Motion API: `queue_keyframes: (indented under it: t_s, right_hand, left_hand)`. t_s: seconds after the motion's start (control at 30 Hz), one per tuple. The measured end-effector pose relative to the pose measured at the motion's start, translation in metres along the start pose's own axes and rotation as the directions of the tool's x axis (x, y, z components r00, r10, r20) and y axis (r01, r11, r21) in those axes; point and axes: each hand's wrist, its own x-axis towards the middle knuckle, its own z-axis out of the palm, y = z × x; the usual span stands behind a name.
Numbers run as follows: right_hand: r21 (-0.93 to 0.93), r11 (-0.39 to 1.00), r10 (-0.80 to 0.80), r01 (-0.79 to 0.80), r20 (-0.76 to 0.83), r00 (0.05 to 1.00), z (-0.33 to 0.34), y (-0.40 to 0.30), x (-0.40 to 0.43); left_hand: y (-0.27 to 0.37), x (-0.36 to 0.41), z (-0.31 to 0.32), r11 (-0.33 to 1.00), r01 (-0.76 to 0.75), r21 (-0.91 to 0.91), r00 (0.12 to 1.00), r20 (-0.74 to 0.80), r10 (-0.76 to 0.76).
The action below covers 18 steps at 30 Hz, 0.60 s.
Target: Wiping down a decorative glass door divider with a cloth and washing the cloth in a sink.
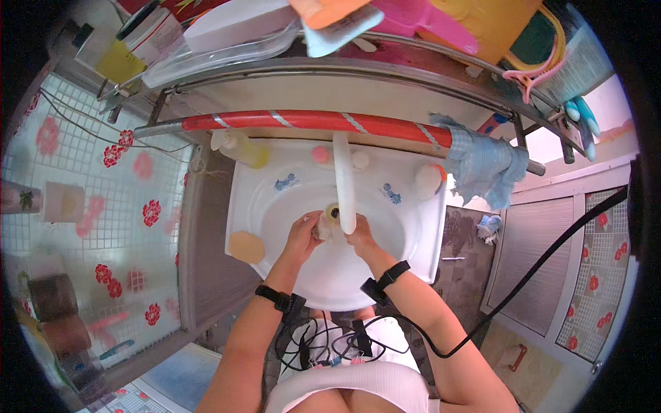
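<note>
Both of my hands are low inside a white washbasin [310, 273]. My left hand [302, 237] grips a small, pale, translucent thing [324, 230], perhaps wet cloth or plastic, near the drain hole [334, 212]. Its exact kind is too blurred to tell. On the other side, my right hand [362, 238] is by the end of the long white faucet spout [344, 186]. The spout hides part of its fingers, so what they hold does not show. Black straps with small devices circle both wrists.
A yellowish sponge [246, 247] lies on the basin's left rim. Behind stand a pump bottle [241, 148] and a white container [428, 181]. A red-wrapped bar [310, 120] crosses above, with a blue checked cloth [475, 160] hanging from it. A black cable [532, 268] trails at the right.
</note>
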Motion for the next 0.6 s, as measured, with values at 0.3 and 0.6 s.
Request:
queue_keyframes:
  t_s: [0.3, 0.6]
  right_hand:
    - [0.053, 0.997, 0.055, -0.055, 0.001, 0.999, -0.043, 0.005, -0.026]
    - [0.323, 0.940, 0.083, -0.113, 0.106, 0.991, -0.061, 0.006, -0.024]
  left_hand:
    - [-0.016, 0.012, 0.029, 0.921, -0.105, 0.374, 0.988, 0.142, 0.055]
    - [-0.033, 0.042, 0.003, 0.984, 0.061, 0.169, 0.995, 0.068, -0.074]
